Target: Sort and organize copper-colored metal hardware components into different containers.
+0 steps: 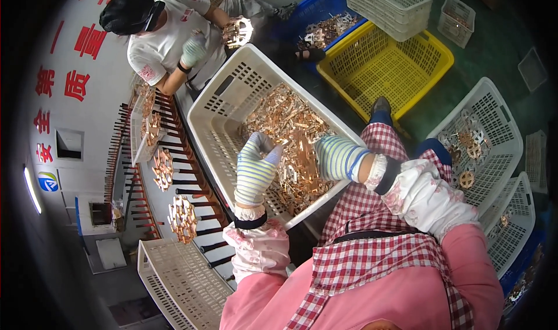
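Both of my hands wear striped knit gloves and hover over a white plastic basket (221, 150) heaped with small copper-coloured metal pieces (290, 115). My left hand (256, 168) is curled, thumb and forefinger brought close together, above the near left part of the heap. Whatever it grips, if anything, I cannot make out. On the other side, my right hand (342, 157) is closed near the basket's right wall, fingertips turned down and hidden. Between the hands lie several longer copper-coloured strips (302, 147); whether either hand touches them is unclear.
A co-worker (174, 39) in a white shirt holds a ring-shaped metal piece (238, 32) at the far left. Dark-handled rods (186, 176) line the bench at left. A yellow basket (383, 68), a blue bin (325, 4) and white baskets (491, 138) stand on the right.
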The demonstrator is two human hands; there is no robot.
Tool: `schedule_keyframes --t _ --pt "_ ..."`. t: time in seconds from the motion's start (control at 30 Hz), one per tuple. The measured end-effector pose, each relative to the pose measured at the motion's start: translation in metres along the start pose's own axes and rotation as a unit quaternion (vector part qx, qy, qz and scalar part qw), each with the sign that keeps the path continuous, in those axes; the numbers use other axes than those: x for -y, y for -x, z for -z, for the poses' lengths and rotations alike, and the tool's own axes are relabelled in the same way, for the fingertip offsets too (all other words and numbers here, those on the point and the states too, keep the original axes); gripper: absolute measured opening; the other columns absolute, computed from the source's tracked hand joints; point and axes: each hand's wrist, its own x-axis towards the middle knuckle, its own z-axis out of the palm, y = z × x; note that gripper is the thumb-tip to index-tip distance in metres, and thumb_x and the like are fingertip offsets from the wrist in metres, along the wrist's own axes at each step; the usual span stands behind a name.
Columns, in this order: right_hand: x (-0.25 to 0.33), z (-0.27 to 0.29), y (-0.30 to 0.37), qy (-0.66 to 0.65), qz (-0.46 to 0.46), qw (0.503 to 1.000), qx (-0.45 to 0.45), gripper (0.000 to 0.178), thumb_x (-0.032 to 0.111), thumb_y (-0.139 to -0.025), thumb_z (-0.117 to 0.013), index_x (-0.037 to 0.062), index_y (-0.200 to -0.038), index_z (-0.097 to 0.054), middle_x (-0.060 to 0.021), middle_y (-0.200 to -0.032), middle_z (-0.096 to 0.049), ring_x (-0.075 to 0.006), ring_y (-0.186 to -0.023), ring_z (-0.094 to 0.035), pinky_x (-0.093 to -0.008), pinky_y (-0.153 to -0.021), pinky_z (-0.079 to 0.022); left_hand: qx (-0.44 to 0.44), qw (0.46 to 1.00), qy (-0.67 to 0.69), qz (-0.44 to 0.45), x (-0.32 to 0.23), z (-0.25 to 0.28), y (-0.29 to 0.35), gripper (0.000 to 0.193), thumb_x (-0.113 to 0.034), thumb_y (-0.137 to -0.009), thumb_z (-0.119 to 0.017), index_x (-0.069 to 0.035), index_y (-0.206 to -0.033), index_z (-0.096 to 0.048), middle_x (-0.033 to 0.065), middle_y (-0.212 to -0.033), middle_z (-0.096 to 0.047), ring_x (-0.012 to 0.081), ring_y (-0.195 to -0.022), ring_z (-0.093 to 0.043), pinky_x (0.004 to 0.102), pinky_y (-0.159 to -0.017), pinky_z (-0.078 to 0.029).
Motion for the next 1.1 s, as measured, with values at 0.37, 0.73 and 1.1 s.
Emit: schedule_keyframes --t 0.37,0.73,1.1 --pt "0.016 0.002 -0.012 -0.022 -0.019 0.991 0.132 0.027 0.022 -0.072 -0.058 0.0002 -0.089 -0.062 -0.0204 -0.073 -0.061 -0.0344 -0.068 -0.06 -0.0423 -0.065 -0.047 0.029 0.989 0.119 -0.082 -0.022 -0.023 0.002 0.009 0.003 -0.065 -0.053 -0.003 -0.07 -0.049 -0.0005 -0.068 -0.047 0.0078 -0.066 -0.045 0.0223 -0.061 -0.04" --pt "0.025 -0.01 -0.008 0.009 -0.016 0.992 0.126 0.031 0.031 -0.079 -0.053 0.0028 -0.089 -0.063 -0.0196 -0.078 -0.062 -0.0334 -0.077 -0.06 -0.0412 -0.072 -0.047 0.086 0.954 0.281 -0.062 -0.002 -0.017 -0.001 0.014 0.006 -0.052 -0.051 -0.004 -0.062 -0.047 -0.0015 -0.06 -0.045 0.0072 -0.054 -0.041 0.021 -0.05 -0.035" --pt "0.025 -0.001 -0.011 0.01 -0.024 0.983 0.18 0.031 0.03 -0.08 -0.053 0.0031 -0.091 -0.063 -0.0197 -0.079 -0.062 -0.0348 -0.078 -0.06 -0.0419 -0.073 -0.047 0.113 0.975 0.181 -0.058 -0.015 -0.013 0.001 0.012 0.004 -0.056 -0.054 -0.005 -0.062 -0.048 -0.003 -0.061 -0.045 0.006 -0.056 -0.041 0.021 -0.051 -0.035"
